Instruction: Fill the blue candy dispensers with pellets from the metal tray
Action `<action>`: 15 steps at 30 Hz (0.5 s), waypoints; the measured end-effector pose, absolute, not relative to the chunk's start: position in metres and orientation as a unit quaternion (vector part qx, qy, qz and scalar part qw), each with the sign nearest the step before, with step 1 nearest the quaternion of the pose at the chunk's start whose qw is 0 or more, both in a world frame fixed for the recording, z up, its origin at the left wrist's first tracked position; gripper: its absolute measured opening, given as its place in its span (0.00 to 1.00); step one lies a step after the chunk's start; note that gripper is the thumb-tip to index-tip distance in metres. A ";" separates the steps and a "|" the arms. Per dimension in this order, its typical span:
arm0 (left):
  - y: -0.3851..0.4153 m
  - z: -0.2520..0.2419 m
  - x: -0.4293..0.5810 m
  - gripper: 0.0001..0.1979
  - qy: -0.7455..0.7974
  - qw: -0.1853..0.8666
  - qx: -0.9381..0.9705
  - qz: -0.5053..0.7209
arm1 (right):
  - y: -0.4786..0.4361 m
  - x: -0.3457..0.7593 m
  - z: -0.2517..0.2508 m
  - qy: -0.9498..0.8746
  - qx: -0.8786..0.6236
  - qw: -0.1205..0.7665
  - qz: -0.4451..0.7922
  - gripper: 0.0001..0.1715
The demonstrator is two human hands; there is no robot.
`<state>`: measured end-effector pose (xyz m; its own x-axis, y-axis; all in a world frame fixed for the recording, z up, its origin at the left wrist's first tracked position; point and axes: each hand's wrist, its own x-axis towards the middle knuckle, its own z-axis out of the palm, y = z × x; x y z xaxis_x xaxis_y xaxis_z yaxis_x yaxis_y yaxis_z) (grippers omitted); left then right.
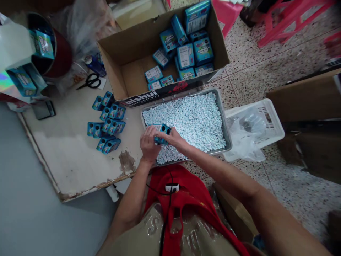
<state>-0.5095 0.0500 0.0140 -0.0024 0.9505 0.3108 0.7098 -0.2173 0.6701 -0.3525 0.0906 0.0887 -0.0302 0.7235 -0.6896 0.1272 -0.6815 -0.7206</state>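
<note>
Small blue boxes (pixel 160 128) with dark round holes are held between my two hands, low over the near left part of a metal tray (pixel 229 141). Pale blue-white candies (pixel 190 121) fill that tray. My left hand (pixel 149 144) wraps round the boxes from the left. From the right, my right hand (pixel 174 138) grips their other end, its thumb reaching across them. How many boxes are in my grip I cannot tell. Several similar blue boxes with holes (pixel 110 126) stand in a cluster on the table to the left.
Behind the tray stands a cardboard carton (pixel 128 60) with several printed blue boxes (pixel 185 56). Black scissors (pixel 92 81) and a blue can (pixel 94 65) lie on the table (pixel 74 153). A white plastic basket (pixel 271 122) with clear bags is at right, near pink stools (pixel 290 21).
</note>
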 end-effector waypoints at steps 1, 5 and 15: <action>0.055 0.016 -0.520 0.25 0.605 0.188 0.684 0.362 | 0.095 -0.342 0.085 -0.387 -0.651 0.189 0.625 0.33; 0.086 0.017 -0.563 0.38 0.630 0.315 0.610 0.364 | 0.133 -0.289 0.060 -0.621 -0.640 0.201 0.406 0.37; 0.129 -0.004 -0.573 0.46 0.530 0.632 0.431 0.365 | 0.218 -0.233 -0.025 -0.841 -0.479 0.168 0.188 0.37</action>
